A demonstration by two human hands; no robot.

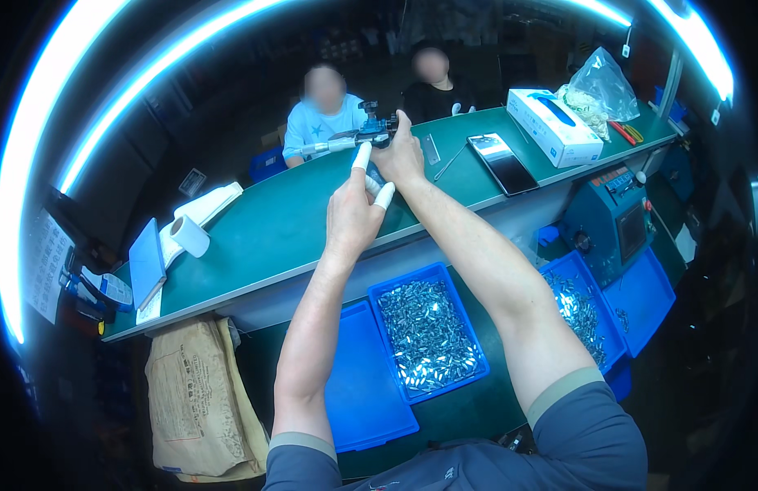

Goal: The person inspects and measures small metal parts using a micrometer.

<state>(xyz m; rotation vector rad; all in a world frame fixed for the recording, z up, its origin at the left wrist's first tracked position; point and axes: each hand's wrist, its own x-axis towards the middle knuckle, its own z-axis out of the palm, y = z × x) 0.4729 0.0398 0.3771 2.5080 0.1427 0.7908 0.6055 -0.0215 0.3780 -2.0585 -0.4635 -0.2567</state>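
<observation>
A micrometer with a silver barrel (334, 146) is held in a dark stand with a clamp (371, 119) at the far side of the green bench. My right hand (402, 159) is closed around the stand's right side, its thumb pointing up. Below the barrel is my left hand (352, 217), with white covers on some fingers. Its index finger reaches up to the micrometer, while the thumb stands apart. Part of the stand is hidden behind my hands. A small metal rule (430, 149) and a thin tool (450, 162) lie right of my right hand.
Nearer me, a blue tray (379, 307) holds many small metal pins beside a blue lid (354, 385). Another tray of pins (612, 348) is at right, by a teal machine (612, 213). A phone (503, 164), tissue box (559, 135) and paper roll (189, 236) rest on the bench. Two people sit opposite.
</observation>
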